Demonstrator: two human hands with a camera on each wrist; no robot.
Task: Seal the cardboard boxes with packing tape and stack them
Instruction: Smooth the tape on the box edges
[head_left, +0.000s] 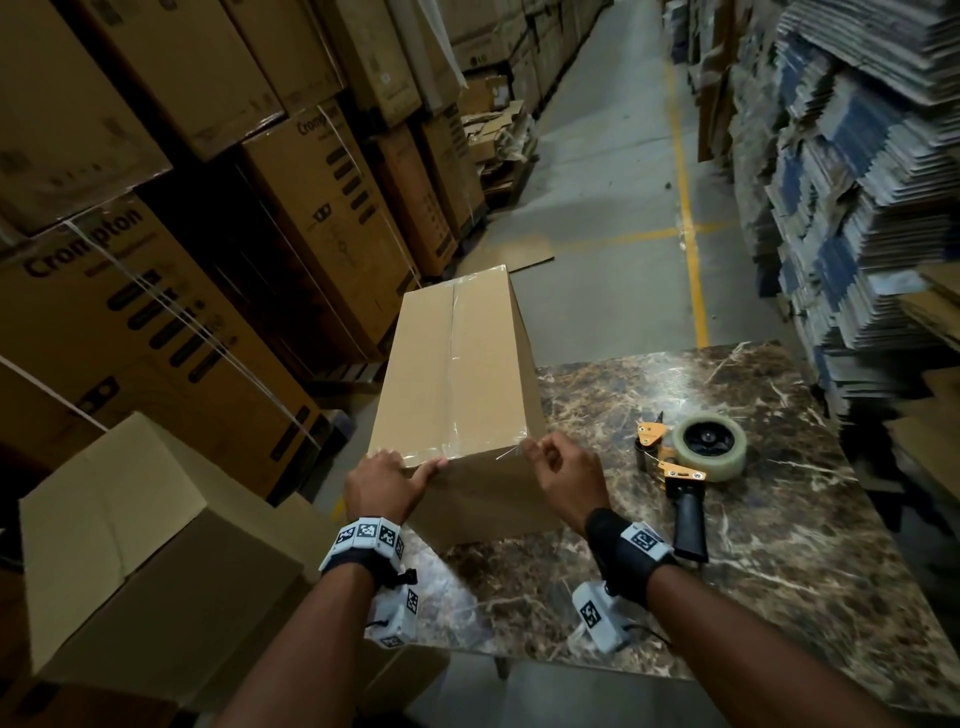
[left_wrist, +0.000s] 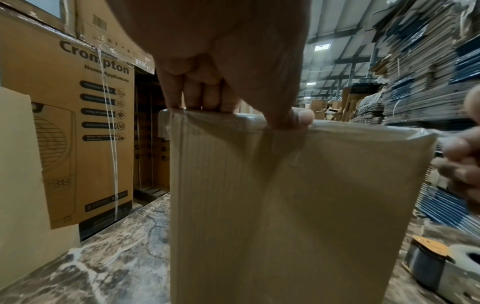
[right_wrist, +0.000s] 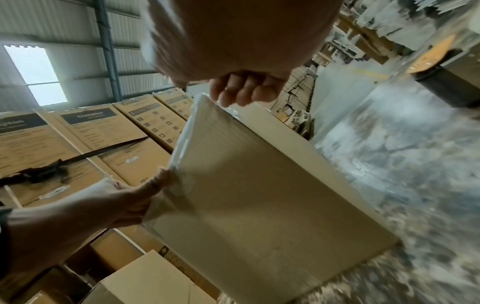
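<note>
— What do we see from the head camera?
— Our cardboard box stands on the marble table, its top taped; our left hand presses its near top edge, fingers straight, while our right hand pinches a tape end at the corner. The tape dispenser lies just beside.
— And the left wrist?
— Fingers flat on top, thumb on the front.
— The right wrist?
— Fingertips bunched together at the corner.
</note>
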